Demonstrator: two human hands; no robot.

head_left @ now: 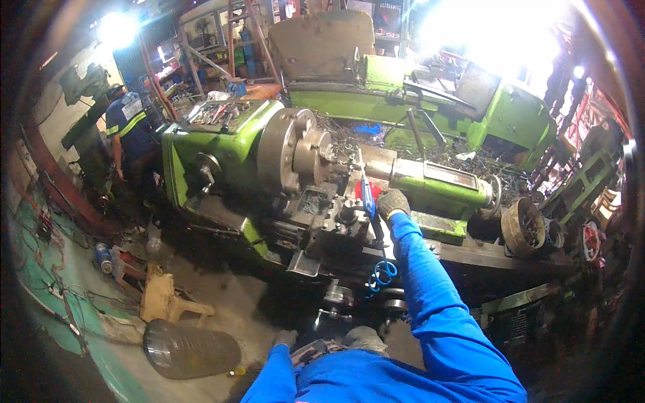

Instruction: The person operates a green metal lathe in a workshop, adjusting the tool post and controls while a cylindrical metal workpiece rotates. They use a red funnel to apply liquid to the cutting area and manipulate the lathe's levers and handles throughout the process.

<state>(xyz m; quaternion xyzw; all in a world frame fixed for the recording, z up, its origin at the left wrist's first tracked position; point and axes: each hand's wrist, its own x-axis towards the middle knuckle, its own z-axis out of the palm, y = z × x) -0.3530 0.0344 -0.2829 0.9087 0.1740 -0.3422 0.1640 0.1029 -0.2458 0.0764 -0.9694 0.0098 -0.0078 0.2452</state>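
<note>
My right hand (393, 202), in a dark work glove, is stretched out over the lathe and closed round a blue air blow gun (367, 197). Its thin nozzle points away from me, toward the workpiece area beside the chuck (311, 156). A coiled blue air hose (383, 274) hangs below the gun. Something red (377, 189) shows next to my right hand, too unclear to name. Low in the view, my gloved left hand (285, 338) is held near my body, away from the machine; its fingers are too indistinct to read. Under the gun sits the tool post (347, 213).
The green lathe's tailstock (437, 181) stands right of my hand. Handwheels (338, 295) project toward me. Metal shavings lie behind the bed. Tools rest on the headstock (211, 124). Another person (127, 127) stands at far left. A dark cylinder (191, 349) lies on the floor.
</note>
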